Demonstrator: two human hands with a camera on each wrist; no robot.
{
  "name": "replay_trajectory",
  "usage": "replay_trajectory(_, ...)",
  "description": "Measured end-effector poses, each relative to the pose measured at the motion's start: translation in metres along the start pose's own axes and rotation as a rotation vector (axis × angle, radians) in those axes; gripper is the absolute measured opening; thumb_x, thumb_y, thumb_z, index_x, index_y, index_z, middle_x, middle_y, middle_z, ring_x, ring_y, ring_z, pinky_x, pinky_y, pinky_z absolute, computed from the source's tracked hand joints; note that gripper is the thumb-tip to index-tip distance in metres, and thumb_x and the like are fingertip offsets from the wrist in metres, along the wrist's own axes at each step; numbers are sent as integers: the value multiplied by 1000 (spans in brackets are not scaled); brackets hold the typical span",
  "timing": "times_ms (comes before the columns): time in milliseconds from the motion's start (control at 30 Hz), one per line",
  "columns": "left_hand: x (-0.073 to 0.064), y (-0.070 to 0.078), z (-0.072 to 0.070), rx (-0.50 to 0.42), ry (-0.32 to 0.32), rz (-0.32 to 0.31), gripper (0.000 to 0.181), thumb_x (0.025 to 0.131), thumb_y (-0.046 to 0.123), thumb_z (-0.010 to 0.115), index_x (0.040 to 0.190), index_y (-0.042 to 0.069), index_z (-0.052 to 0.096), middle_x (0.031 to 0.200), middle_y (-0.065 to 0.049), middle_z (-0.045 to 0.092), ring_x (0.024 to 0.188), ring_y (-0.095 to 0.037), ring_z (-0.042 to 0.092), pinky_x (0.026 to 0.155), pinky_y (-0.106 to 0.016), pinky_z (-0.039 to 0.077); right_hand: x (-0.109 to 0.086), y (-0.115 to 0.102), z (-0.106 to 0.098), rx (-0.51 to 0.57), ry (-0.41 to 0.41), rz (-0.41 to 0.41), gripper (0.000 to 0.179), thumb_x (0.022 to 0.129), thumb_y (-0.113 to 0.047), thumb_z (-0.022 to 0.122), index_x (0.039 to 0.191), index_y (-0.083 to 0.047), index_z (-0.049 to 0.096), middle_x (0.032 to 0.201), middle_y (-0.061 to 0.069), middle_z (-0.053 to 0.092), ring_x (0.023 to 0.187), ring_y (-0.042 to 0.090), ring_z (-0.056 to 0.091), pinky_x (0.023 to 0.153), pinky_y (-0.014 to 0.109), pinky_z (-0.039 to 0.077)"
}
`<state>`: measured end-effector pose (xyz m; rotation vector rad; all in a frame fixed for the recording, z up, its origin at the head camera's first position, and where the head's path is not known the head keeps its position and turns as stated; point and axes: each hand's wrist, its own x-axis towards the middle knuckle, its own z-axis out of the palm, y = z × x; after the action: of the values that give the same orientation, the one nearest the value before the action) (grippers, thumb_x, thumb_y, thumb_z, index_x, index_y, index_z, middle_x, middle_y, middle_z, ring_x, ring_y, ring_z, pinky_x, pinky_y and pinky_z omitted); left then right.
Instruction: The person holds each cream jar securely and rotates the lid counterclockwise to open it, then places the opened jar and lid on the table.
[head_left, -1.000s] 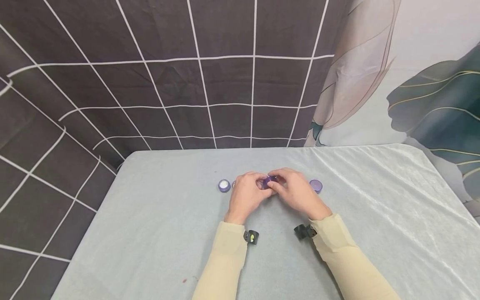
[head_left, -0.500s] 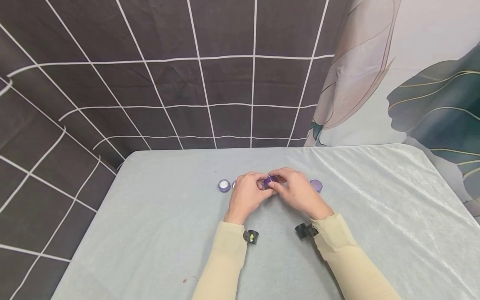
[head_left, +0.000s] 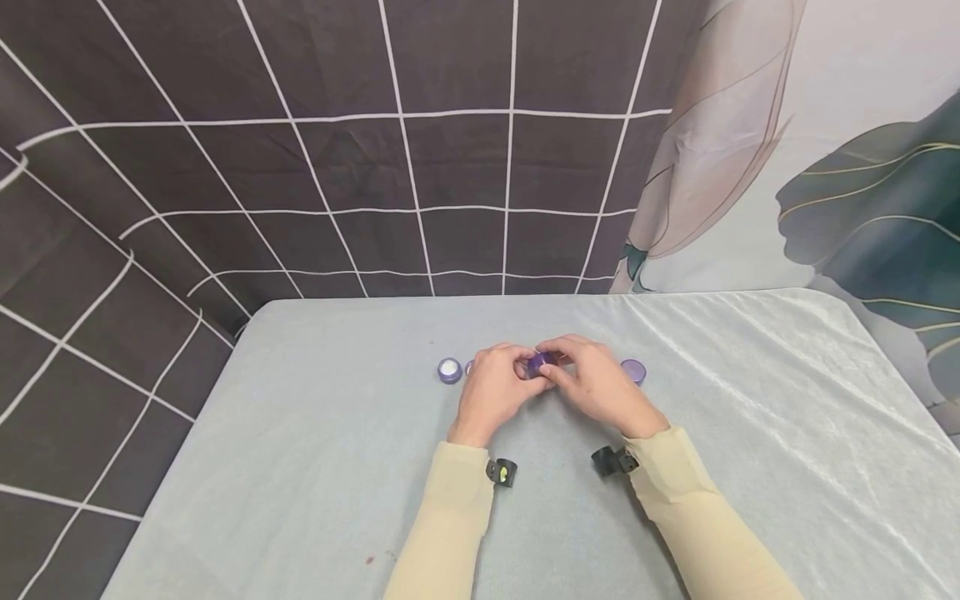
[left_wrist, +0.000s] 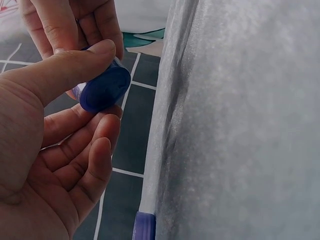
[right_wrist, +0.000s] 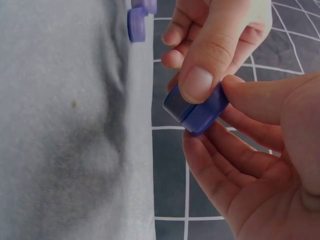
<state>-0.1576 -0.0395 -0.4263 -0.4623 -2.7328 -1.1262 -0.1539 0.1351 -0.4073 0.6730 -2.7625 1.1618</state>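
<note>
Between both hands is a small purple cosmetic jar (head_left: 540,363), raised above the table in the wrist views. My left hand (head_left: 495,387) pinches it from the left, thumb laid over its side in the right wrist view. From the other side my right hand (head_left: 592,382) grips it with thumb and fingertips. A seam runs round the jar (right_wrist: 196,111) in the right wrist view, between a darker band and a plain purple part. In the left wrist view the flat round end of the jar (left_wrist: 106,90) shows.
On the pale velvety tablecloth (head_left: 315,450), a jar with a white top (head_left: 449,371) stands left of the hands. Beside it another small round piece (head_left: 468,367) is mostly hidden by the left hand. A flat purple disc (head_left: 633,372) lies right of the right hand. A dark gridded curtain (head_left: 457,167) hangs behind.
The right wrist has shifted very slightly right, and a little more of the jar shows between the fingers. Both hands keep their hold; the pieces on the table stay put.
</note>
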Motion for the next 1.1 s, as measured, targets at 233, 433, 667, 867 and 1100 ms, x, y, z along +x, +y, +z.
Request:
replay_trajectory(233,1,1,1,5,3,2,32,75,31,88,101,13,79,77,6,65,70,-6,57,66,-22,47,0,0,0,-4,0,4,27,94,-10,70,120,-1,68,117,13,70,102,29,69,89,45,54)
replay_trajectory(433,1,3,0,5,7,2,30,76,29,87,101,13,79,76,6,64,69,-5,56,65,-22,46,0,-1,1,0,4,15,30,95,-15,68,122,-1,67,118,14,69,101,29,70,90,46,54)
replay_trajectory(667,1,2,1,33,17,12,28,77,30,85,99,15,79,73,8,62,69,-4,55,65,-22,45,-1,-3,3,-14,48,51,41,95,-22,69,128,1,63,120,17,68,100,30,70,90,47,53)
replay_trajectory(867,1,3,2,35,18,4,27,77,30,84,99,15,79,74,6,63,71,-6,56,67,-24,47,-1,-5,7,-55,104,100,43,96,-29,67,126,2,64,118,18,69,101,31,68,91,49,51)
replay_trajectory(1100,1,5,2,34,18,-7,30,77,31,85,101,15,79,82,7,66,77,-8,60,73,-27,51,-1,-8,9,-75,151,152,44,96,-33,67,122,3,66,108,16,71,101,32,67,91,49,50)
